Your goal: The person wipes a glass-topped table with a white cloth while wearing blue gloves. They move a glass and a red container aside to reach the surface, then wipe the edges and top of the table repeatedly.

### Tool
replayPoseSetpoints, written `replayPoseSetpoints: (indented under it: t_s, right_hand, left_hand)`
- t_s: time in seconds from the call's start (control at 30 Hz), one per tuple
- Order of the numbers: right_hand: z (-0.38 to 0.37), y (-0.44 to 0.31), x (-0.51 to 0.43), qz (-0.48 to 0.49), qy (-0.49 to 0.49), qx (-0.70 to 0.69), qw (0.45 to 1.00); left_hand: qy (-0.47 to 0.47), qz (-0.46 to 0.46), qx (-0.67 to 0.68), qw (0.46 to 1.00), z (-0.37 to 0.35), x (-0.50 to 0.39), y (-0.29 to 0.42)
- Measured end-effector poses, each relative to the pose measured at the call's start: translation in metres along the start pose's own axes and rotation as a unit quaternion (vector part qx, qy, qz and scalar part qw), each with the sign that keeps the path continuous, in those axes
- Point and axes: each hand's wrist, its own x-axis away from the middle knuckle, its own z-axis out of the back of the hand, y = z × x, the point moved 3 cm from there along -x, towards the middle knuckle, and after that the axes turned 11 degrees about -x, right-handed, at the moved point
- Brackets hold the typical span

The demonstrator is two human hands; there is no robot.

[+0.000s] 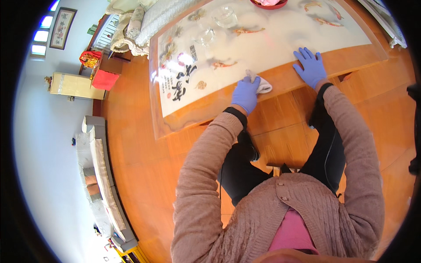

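Both hands wear blue-violet disposable gloves. My left hand (245, 95) presses a folded white cloth (264, 86) onto the near edge of a low table (210, 102). Part of the cloth is hidden beneath the fingers. To its right, my right hand (309, 66) rests flat on the same edge, fingers spread, holding nothing. A clear sheet covers the tabletop, over a printed picture of koi, flowers and black brush characters. One printed orange koi (224, 64) lies just beyond my left hand.
Two clear glass vessels, a bowl (225, 17) and a smaller one (207, 36), stand on the table's far left. At the far edge sits a red dish (269, 4) with pink contents. A lace-covered sofa (158, 24) is behind the table; a grey sofa (110, 190) lines the left wall.
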Motion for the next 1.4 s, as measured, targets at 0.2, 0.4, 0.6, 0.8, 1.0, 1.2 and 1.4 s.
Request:
replayPoseSetpoints:
  t_s: [0.2,0.4,0.6,0.8,1.0,1.2,1.4]
  right_hand:
    - [0.008,-0.025,0.066,0.008,0.121,-0.216,0.969]
    - [-0.005,-0.058,0.141,-0.065,-0.292,-0.754,0.584]
    - [-0.003,-0.028,0.115,-0.142,-0.222,-0.942,0.21]
    - [-0.046,-0.03,0.117,-0.225,-0.257,-0.89,0.303]
    - [-0.06,-0.046,0.133,-0.156,-0.332,-0.696,0.617]
    - [-0.056,-0.047,0.144,-0.045,-0.341,-0.517,0.784]
    - [-0.061,-0.051,0.14,-0.056,-0.333,-0.506,0.794]
  left_hand:
    - [0.062,0.077,-0.018,0.995,-0.013,0.101,-0.091]
    - [-0.04,0.187,-0.195,0.962,-0.017,0.214,-0.245]
    - [-0.111,0.39,-0.186,0.895,-0.023,0.206,-0.249]
    - [-0.118,0.38,-0.055,0.916,-0.031,0.156,-0.235]
    - [-0.037,0.255,-0.027,0.966,-0.055,0.057,-0.138]
    - [-0.06,0.194,-0.026,0.979,-0.048,-0.024,-0.027]
    - [-0.056,0.095,-0.03,0.993,-0.037,-0.06,0.077]
